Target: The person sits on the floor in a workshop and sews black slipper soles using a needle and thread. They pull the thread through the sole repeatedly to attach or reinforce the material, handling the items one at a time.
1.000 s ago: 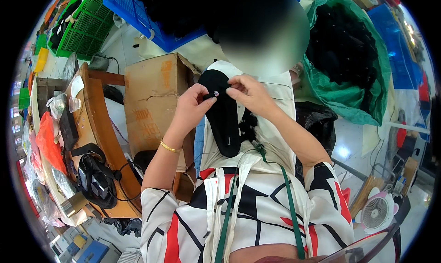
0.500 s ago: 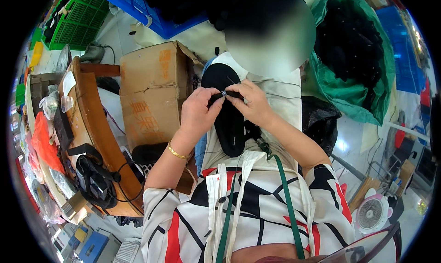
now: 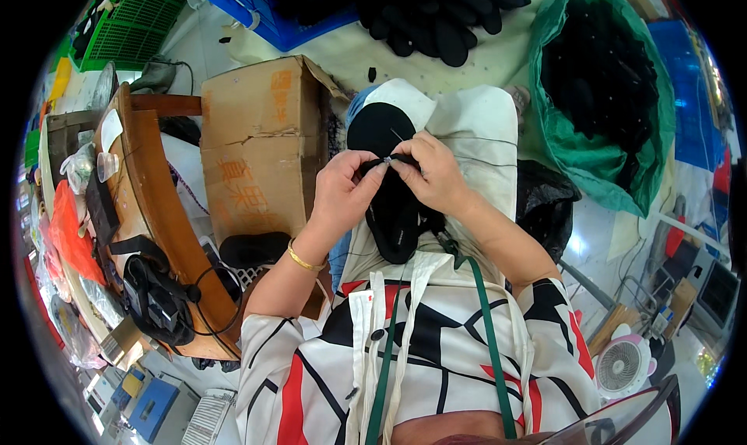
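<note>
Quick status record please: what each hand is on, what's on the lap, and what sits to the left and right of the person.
left hand: pinches the strap of a black sandal from the left
right hand: pinches the same strap from the right, fingertips meeting the left hand's
sandal position: sole lengthwise on the lap, over a white cloth
wrist: gold bracelet on the left arm
left side: open cardboard box, wooden table
right side: green bag full of dark pieces
lower right: small fan

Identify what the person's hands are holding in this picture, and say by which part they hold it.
Both the left hand and the right hand pinch a black shoe piece at a small strap across its middle, fingertips meeting there.
</note>
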Demonstrator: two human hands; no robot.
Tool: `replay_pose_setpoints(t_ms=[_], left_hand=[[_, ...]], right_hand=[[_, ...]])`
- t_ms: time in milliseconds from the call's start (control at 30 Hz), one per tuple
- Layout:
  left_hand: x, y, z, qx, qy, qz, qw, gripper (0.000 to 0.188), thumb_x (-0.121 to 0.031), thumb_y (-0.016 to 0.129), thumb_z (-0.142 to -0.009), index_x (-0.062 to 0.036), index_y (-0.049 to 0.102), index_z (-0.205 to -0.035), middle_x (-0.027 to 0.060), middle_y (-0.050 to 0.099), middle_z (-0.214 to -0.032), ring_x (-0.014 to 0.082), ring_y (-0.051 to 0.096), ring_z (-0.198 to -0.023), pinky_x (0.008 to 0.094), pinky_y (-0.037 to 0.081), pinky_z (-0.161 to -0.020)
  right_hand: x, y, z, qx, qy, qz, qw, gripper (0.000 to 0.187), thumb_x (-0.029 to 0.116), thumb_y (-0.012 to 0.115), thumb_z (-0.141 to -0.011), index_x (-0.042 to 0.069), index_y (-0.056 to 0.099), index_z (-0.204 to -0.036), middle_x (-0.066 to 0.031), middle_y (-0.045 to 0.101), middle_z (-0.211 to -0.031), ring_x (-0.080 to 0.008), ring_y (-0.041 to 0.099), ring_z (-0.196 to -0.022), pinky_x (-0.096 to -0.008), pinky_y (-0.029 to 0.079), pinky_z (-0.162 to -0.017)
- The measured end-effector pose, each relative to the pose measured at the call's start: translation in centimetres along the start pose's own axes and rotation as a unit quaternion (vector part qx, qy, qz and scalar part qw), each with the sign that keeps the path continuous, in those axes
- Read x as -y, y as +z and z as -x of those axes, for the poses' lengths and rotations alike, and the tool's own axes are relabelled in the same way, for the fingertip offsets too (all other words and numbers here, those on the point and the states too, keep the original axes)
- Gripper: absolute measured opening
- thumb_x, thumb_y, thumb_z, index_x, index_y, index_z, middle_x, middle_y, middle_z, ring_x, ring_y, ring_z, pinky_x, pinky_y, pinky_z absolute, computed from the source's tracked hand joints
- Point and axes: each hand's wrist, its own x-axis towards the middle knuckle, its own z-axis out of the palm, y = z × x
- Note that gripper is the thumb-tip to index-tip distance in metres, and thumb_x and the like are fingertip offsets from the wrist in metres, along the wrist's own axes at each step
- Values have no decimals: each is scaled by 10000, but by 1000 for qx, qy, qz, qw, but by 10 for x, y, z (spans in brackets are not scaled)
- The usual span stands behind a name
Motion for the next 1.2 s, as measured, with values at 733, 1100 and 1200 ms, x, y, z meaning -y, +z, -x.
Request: replay_pose_setpoints(t_ms=[733, 1100, 1200], left_hand=[[-14, -4, -19, -158, 181, -246, 939, 158, -171, 694, -851, -66, 685, -968, 65, 623, -858, 221, 609, -756, 314, 499, -620], [-19, 4, -12, -53, 219, -365, 903, 266, -162, 723, -783, -74, 654, -1025, 90, 608, -929, 272, 621, -872, 362, 529, -701], [-3, 7, -12, -67, 227, -390, 890, 229, -154, 713, -784, -87, 656, -995, 80, 590, -884, 264, 621, -833, 360, 525, -661]], right_hand=[[26, -34, 17, 69, 46, 205, 975, 207, 190, 720, -804, 38, 597, -736, -116, 552, -690, -314, 571, -649, -393, 440, -566], [42, 11, -8, -164, 22, -449, 878, 249, 201, 490, -1036, 32, 539, -859, -30, 553, -774, -138, 547, -763, -325, 467, -793], [45, 21, 7, -123, 71, -555, 820, 304, 231, 412, -1064, 54, 474, -826, -6, 491, -733, -139, 491, -711, -346, 451, -848]])
